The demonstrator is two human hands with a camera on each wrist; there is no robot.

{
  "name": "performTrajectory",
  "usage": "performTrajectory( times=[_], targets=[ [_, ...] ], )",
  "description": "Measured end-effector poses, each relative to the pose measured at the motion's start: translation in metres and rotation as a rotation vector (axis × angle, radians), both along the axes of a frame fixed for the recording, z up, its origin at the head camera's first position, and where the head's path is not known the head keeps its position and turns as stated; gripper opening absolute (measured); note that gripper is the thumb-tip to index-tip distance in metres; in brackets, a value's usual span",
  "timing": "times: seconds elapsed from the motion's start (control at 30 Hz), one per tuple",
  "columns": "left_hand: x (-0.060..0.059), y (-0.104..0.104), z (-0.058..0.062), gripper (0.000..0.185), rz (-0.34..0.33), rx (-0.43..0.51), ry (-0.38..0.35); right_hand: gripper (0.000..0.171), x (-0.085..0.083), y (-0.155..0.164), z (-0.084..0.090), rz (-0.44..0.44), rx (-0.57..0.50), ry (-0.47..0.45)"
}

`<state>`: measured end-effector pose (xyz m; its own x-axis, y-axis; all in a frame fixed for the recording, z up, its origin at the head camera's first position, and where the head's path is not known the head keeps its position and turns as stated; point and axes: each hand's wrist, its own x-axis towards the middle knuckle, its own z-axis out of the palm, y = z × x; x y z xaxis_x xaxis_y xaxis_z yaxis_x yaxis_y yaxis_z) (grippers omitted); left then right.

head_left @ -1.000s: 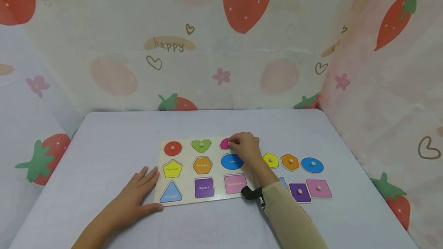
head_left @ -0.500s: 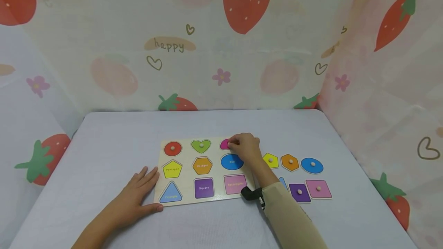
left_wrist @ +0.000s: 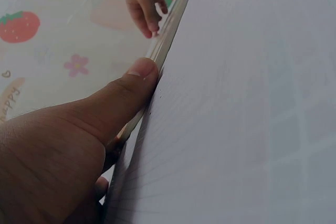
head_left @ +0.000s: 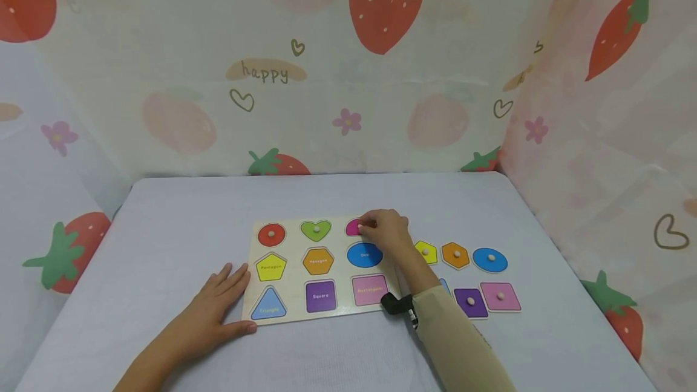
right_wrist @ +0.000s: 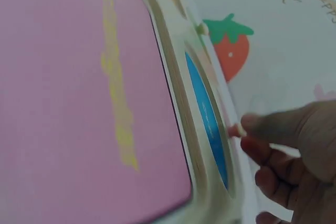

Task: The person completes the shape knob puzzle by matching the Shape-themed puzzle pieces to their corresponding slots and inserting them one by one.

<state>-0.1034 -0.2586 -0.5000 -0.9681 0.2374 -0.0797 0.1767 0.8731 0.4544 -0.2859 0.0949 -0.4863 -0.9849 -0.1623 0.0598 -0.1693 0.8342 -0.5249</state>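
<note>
A wooden puzzle board (head_left: 293, 292) with labelled, coloured shape recesses lies on the white table. At its far right corner my right hand (head_left: 388, 231) pinches the small knob (right_wrist: 239, 130) of a magenta puzzle piece (head_left: 352, 227) between thumb and index finger. The piece sits in the top right spot, partly covered by the fingers. My left hand (head_left: 218, 298) rests at the board's left side with fingers spread, the thumb (left_wrist: 142, 69) touching the board's edge. A red circle (head_left: 271, 235) and a green heart (head_left: 316, 230), both knobbed, lie in the top row.
Right of the board lie loose knobbed pieces: a yellow pentagon (head_left: 426, 252), an orange hexagon (head_left: 455, 255), a blue oval (head_left: 489, 260), a purple square (head_left: 471, 303) and a pink rectangle (head_left: 500, 296). A light blue piece (head_left: 445, 285) is mostly hidden by my right sleeve. Strawberry-print cloth (head_left: 348, 89) surrounds the table.
Both hands, the board and the pieces stay in place. The head view has shifted very slightly.
</note>
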Motion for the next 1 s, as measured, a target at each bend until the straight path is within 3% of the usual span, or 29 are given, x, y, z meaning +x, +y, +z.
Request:
performTrajectory(
  times=[0.43,0.77,1.0],
  targets=[
    [-0.001,0.0,-0.003,0.109,-0.005,0.016,-0.008,0.026,0.017,0.029,0.042,0.14,0.01,0.091],
    [0.0,-0.001,-0.005,0.111,0.002,0.016,-0.01,0.022,0.032,0.075,0.044,0.187,0.009,0.187],
    [0.0,-0.001,-0.004,0.11,-0.01,0.02,-0.009,0.023,0.039,0.11,0.038,0.128,-0.029,0.095]
  ],
)
